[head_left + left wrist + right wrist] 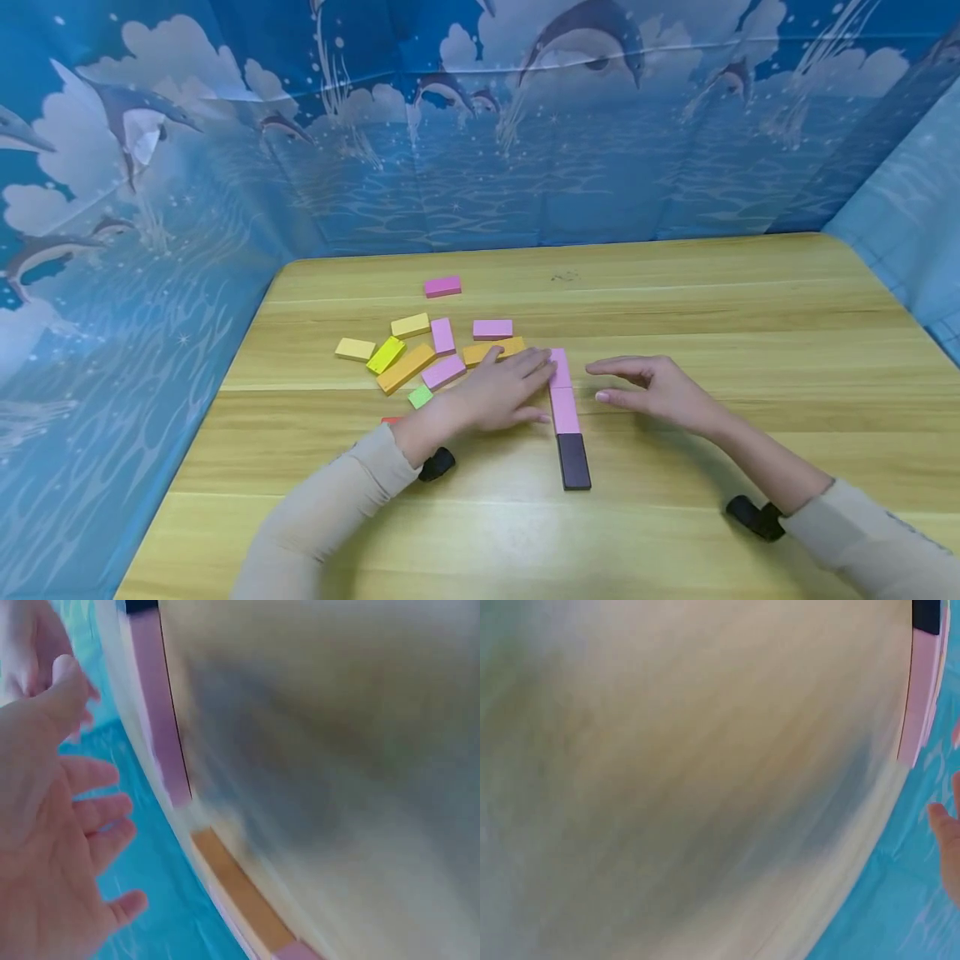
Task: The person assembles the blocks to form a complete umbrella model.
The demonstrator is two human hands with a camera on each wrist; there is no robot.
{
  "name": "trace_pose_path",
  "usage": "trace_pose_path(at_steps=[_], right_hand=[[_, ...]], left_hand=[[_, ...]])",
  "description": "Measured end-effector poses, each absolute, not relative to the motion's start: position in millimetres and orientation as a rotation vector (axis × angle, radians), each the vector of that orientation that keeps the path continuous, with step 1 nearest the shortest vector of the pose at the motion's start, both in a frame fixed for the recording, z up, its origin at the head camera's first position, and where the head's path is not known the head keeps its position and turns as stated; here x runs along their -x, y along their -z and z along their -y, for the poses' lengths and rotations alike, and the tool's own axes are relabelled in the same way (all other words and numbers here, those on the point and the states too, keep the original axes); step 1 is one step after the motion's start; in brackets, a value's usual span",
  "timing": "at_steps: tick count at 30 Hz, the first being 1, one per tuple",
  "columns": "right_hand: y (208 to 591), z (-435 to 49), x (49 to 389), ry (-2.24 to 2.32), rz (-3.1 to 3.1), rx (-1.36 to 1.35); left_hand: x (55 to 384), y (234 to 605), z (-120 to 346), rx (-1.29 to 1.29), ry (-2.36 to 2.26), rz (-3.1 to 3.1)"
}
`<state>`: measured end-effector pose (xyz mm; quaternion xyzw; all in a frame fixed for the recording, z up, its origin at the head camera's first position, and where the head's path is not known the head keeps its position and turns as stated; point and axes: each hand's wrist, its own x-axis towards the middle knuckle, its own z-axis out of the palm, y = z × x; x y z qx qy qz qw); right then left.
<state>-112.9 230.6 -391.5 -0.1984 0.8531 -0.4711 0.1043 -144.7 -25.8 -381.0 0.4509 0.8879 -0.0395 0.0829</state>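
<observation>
A straight row of blocks lies on the table, with a far pink block (pixel 560 368), a second pink block (pixel 565 410) and a black block (pixel 573 461) end to end. My left hand (pixel 501 390) hovers or rests just left of the pink blocks. Its fingers are extended and reach the far pink block's edge in the head view; whether they touch it I cannot tell. To the row's right is my right hand (pixel 658 388), thumb and fingers apart and holding nothing. The left wrist view shows the left palm (pixel 45 855) with spread fingers beside the row.
Left of the row lie loose blocks: an orange block (pixel 406 369), another orange block (pixel 480 353), a yellow block (pixel 386 355), a green block (pixel 421 396) and several pink and pale yellow ones. A red block (pixel 392 420) is partly hidden by the left arm. A dolphin-print curtain (pixel 480 183) borders the table.
</observation>
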Motion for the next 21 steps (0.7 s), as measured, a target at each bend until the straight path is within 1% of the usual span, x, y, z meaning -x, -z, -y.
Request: trace_pose_path(at_steps=[4,9,21], right_hand=[[388.7,-234.4,117.0,1.358,-2.549,0.527],[388.1,-234.1,122.6,1.368,-2.550,0.533],[389.1,-224.9,140.5,1.362,-2.530,0.504]], left_hand=[[120.7,386.6,20.7,-1.332,0.174,-2.656],[99.1,397.9,10.7,-1.317,0.206,-2.670],[86.3,407.5,-7.6,-1.350,0.320,-2.807]])
